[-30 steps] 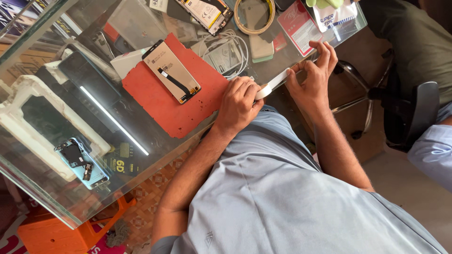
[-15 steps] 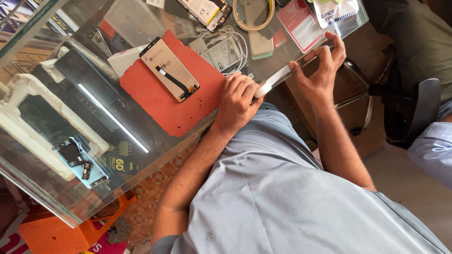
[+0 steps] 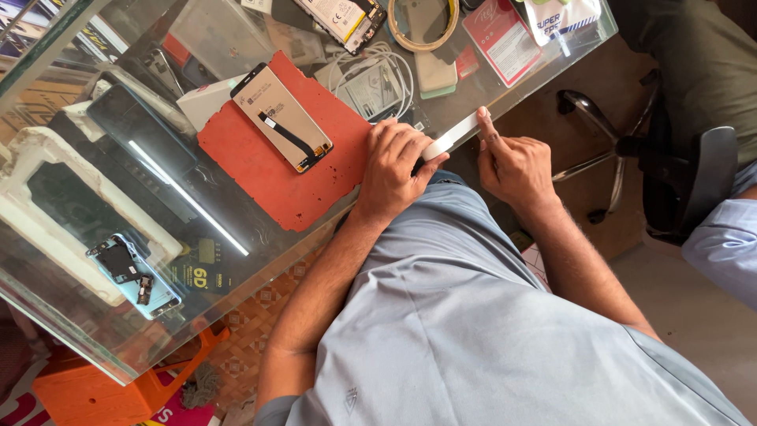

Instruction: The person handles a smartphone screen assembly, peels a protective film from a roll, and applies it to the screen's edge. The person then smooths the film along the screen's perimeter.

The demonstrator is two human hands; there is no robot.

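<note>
We hold our left hand (image 3: 398,170) knuckles up with the fingers curled and the thumb pinched forward toward the right. Our right hand (image 3: 512,162) sits just beside it, forefinger stretched up and the other fingers folded in. Both forearms are bare, angling back toward our body.

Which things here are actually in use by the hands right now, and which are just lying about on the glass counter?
In hand:
thin white flat strip, held between left hand and right hand

Lying about:
phone screen panel with black ribbon cable on red mat
roll of tape
white cable coil
opened blue phone body
</note>
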